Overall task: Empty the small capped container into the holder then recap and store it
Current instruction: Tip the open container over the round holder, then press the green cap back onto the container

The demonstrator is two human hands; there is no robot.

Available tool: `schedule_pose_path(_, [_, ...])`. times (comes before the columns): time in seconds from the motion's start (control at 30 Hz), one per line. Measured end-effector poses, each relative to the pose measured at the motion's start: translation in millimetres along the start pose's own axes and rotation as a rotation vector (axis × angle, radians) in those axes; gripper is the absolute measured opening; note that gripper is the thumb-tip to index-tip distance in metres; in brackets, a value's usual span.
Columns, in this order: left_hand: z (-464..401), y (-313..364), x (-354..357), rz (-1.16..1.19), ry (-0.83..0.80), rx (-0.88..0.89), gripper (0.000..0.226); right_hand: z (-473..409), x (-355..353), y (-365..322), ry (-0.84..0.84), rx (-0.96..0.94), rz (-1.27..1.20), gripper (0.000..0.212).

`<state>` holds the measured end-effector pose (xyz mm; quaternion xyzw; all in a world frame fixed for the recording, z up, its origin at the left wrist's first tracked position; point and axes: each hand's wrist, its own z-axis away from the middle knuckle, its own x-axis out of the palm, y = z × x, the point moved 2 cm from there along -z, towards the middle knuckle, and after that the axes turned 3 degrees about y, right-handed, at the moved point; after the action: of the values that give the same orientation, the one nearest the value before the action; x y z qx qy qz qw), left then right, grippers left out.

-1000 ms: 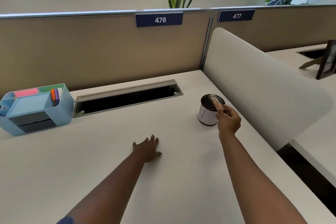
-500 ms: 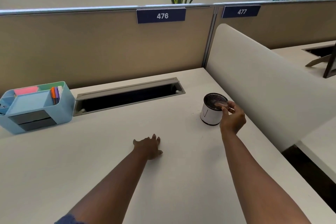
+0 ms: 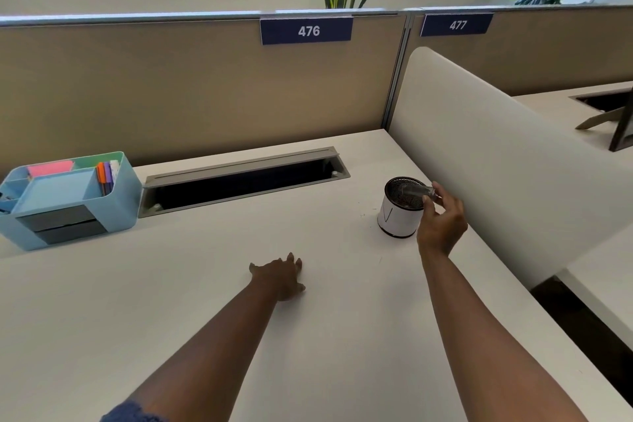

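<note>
A round holder (image 3: pixel 397 219) with a black mesh rim and a white paper wrap stands on the white desk at the right. My right hand (image 3: pixel 442 223) grips a small clear container (image 3: pixel 416 190), tipped on its side over the holder's mouth. I cannot make out its cap or its contents. My left hand (image 3: pixel 279 276) rests flat on the desk, palm down, fingers slightly apart, and holds nothing.
A light-blue desk organiser (image 3: pixel 68 199) with pens and sticky notes sits at the far left. An open cable tray (image 3: pixel 243 181) runs along the back of the desk (image 3: pixel 205 336). A white curved divider (image 3: pixel 496 154) stands just right of the holder.
My right hand has tipped the clear container from steeply slanted to nearly level over the holder. My left hand has stayed flat on the desk.
</note>
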<state>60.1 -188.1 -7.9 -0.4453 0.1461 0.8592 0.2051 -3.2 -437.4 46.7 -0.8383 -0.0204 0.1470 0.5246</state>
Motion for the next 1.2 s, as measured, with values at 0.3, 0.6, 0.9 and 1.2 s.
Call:
schedule_pose_path(0.3, [0.2,-3.5,-1.7,-0.001,-0.023,0.032,0.064,4.7,-6.5,-1.8,0.03,0.119,-0.078,0.027])
schedule_pose_path(0.6, [28.5,-4.6,-42.4,1.043,0.407,0.118,0.055,64.4,28.1,-58.1,-0.373,0.639,-0.66,0.015])
schedule_pose_path(0.9, [71.9,-46.4,-44.3,1.698,0.621,0.024,0.023,172.5,55.4,-91.7,-0.951,0.747,-0.593,0.018])
schedule_pose_path(1.2, [100.3,-103.4,-37.2,1.569,0.854,-0.105,0.034,211.8,67.3,-69.1,-1.405,-0.411,0.512,0.046])
